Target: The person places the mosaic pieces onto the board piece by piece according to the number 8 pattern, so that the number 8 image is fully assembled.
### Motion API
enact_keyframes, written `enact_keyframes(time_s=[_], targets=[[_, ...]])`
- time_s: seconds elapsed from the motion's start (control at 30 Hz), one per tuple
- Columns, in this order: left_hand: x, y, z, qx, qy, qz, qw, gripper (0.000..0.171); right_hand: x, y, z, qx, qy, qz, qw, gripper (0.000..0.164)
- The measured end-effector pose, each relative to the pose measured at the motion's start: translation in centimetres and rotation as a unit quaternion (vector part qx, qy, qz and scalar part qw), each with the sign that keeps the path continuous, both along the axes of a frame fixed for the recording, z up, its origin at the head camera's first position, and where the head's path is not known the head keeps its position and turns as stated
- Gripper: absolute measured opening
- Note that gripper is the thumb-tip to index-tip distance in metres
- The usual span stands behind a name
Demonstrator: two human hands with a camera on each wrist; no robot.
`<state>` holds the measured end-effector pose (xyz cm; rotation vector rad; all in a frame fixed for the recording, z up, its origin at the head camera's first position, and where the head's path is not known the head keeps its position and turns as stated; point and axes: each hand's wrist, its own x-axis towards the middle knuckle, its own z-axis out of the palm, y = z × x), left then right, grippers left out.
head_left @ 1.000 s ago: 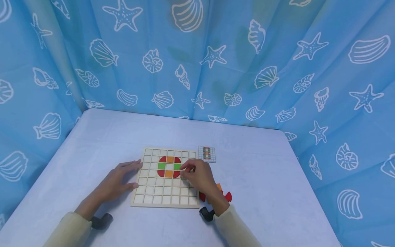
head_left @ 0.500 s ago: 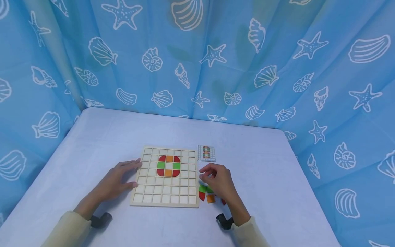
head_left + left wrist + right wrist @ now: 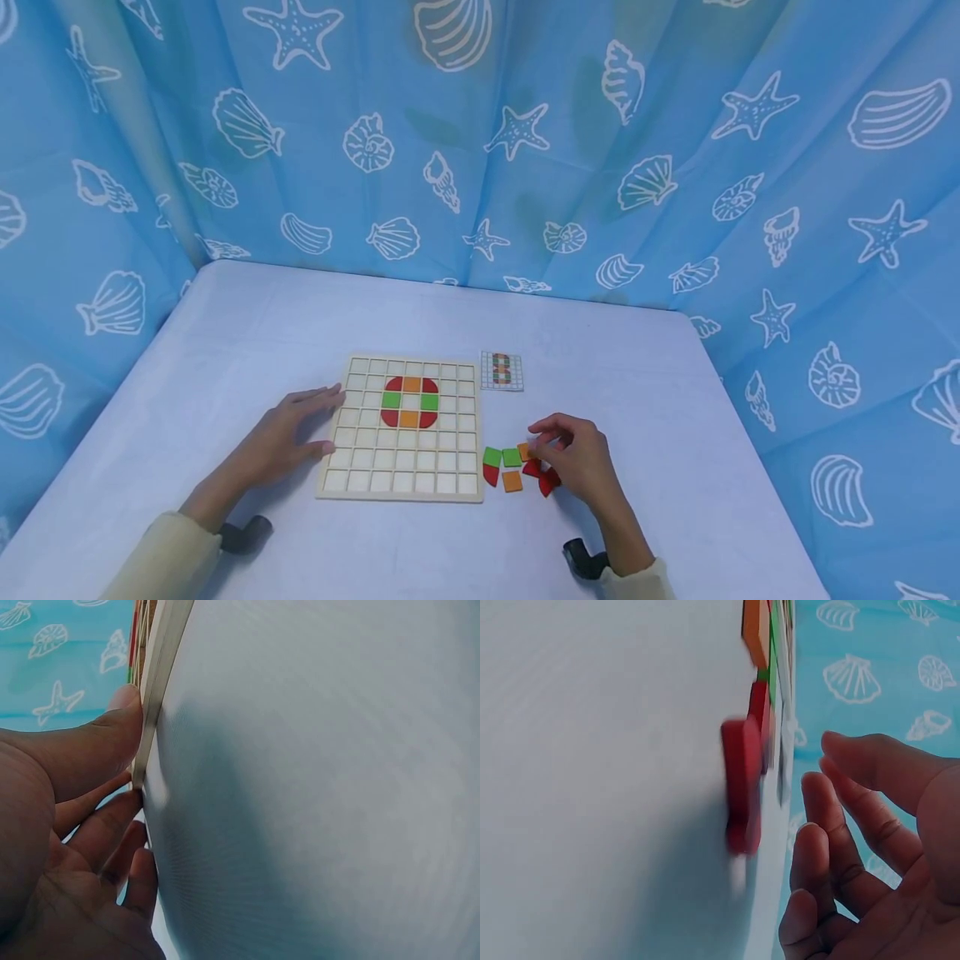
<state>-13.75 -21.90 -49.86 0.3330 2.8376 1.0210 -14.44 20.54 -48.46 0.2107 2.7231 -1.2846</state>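
A wooden grid board (image 3: 382, 483) lies in front of me, with a rounded ring of red, orange and green tiles (image 3: 412, 384) set in its cells. My left hand (image 3: 281, 442) touches the board's left edge with its thumb and fingertips, fingers loosely extended. To the board's right, my right hand (image 3: 585, 458) hovers over loose tiles, its fingers slightly bent and nothing between them. Below its fingertips lie red quarter-round tiles (image 3: 548, 482), which show as a red tile (image 3: 742, 780) standing out in the right wrist view. Its fingers partly cover an orange tile (image 3: 523, 451).
Two green square tiles (image 3: 512, 457), an orange square tile (image 3: 512, 482) and a red tile (image 3: 491, 475) lie beside the board. A small pattern card (image 3: 502, 372) sits at its upper right. A blue shell-print curtain (image 3: 480, 150) borders the white table (image 3: 637, 383).
My right hand has left the board's ring and moved right and toward me, over the loose tiles. My left hand stays at the board's left edge.
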Motion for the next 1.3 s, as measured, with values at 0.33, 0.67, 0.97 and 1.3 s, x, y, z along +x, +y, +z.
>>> enact_keyframes(time_s=[0.33, 0.67, 0.97, 1.3], targets=[[0.0, 0.1, 0.0, 0.002, -0.004, 0.002, 1.0, 0.081, 0.9, 1.6, -0.7, 0.037, -0.04, 0.005, 0.999, 0.028], [0.0, -0.1, -0.2, 0.003, -0.001, 0.003, 1.0, 0.081, 1.1, 1.1, -1.0, 0.103, -0.044, 0.008, 0.994, 0.032], [0.0, -0.1, -0.3, 0.007, 0.001, -0.001, 1.0, 0.08, 1.2, 0.9, -0.8, 0.01, -0.038, 0.011, 0.999, 0.025], [-0.1, -0.1, -0.3, 0.005, -0.001, -0.001, 1.0, 0.08, 0.7, -1.8, -0.2, -0.058, 0.016, 0.033, 0.998, 0.021]])
